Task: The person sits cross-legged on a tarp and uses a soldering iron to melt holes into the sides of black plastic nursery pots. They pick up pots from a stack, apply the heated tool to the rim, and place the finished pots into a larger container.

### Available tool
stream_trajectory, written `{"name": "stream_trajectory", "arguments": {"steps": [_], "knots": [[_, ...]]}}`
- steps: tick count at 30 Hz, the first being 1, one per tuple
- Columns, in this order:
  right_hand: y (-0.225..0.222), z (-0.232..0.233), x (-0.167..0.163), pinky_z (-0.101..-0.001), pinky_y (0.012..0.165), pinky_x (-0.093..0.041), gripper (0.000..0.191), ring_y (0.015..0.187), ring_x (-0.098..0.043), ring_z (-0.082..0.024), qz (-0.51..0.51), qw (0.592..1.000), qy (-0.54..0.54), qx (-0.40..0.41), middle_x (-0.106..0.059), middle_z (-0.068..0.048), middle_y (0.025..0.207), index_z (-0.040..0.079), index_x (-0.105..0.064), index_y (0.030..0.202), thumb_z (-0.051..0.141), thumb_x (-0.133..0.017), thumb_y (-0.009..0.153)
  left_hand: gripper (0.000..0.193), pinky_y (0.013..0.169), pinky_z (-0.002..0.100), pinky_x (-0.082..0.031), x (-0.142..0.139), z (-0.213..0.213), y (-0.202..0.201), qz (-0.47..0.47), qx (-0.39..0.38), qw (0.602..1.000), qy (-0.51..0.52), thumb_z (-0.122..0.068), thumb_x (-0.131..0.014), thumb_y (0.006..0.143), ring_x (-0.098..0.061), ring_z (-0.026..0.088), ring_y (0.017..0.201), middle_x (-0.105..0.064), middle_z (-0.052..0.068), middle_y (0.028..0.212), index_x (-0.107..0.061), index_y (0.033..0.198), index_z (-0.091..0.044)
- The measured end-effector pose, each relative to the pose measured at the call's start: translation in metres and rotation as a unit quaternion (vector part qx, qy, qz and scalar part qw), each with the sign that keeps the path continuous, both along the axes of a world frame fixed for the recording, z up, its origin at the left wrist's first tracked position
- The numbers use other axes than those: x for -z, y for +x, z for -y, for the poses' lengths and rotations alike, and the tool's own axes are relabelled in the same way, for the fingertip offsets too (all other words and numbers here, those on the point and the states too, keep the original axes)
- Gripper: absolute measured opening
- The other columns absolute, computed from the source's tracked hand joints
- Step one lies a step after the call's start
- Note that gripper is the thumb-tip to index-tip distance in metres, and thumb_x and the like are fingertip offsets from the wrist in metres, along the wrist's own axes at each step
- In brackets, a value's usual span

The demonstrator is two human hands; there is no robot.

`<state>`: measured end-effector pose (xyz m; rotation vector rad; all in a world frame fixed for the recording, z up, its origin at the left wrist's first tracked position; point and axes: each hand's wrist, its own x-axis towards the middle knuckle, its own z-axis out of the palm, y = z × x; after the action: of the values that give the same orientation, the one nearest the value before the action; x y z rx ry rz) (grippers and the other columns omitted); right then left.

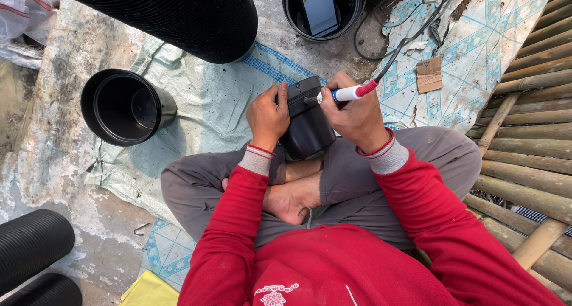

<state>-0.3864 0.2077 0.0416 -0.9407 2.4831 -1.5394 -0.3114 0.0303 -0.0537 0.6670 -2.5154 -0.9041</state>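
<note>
Soft daylight, faint shadows, sharp, edges bowed

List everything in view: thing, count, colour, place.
Small pot: 1, black, on the lap, held by left hand.
Corded tool: 1, white and red, tip on the pot.
Empty pot: 1, black, on its side, on the sack at left.
Bucket: 1, black, top centre.
Ribbed stacks: 3, black, top and bottom left.
Cardboard scrap: 1, brown, right.
Bamboo slats: brown, right edge.
Left hand: on the pot.
Right hand: holding the tool.
</note>
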Motion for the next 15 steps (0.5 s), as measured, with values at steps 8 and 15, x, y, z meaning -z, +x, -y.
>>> {"name": "stream_trajectory", "arguments": {"steps": [8,15], "knots": [[-0.014,-0.039,-0.005,-0.028,0.056,-0.048,0.011,0.063,-0.063,-0.012,0.088,0.975,-0.195,0.065,-0.066,-0.009,0.088,-0.001,-0.061,0.108,0.009,-0.061,0.111,0.044,0.056,0.037,-0.038,0.018,0.026,0.024,-0.117,0.034,0.973,0.197,-0.034,-0.052,0.111,-0.046,0.017,0.058,-0.051,0.008,0.065,-0.058,0.079,-0.004],[-0.019,-0.011,0.013,-0.0402,0.08,-0.065,0.029,0.082,-0.071,-0.02,0.341,0.819,-0.454,0.081,-0.067,-0.012,0.092,0.003,-0.057,0.115,0.03,-0.053,0.107,0.052,0.076,0.03,-0.05,0.015,0.011,0.052,-0.331,0.139,0.651,0.669,-0.041,-0.032,0.124,-0.062,0.013,0.081,-0.068,0.004,0.088,-0.062,0.101,-0.006]]}}
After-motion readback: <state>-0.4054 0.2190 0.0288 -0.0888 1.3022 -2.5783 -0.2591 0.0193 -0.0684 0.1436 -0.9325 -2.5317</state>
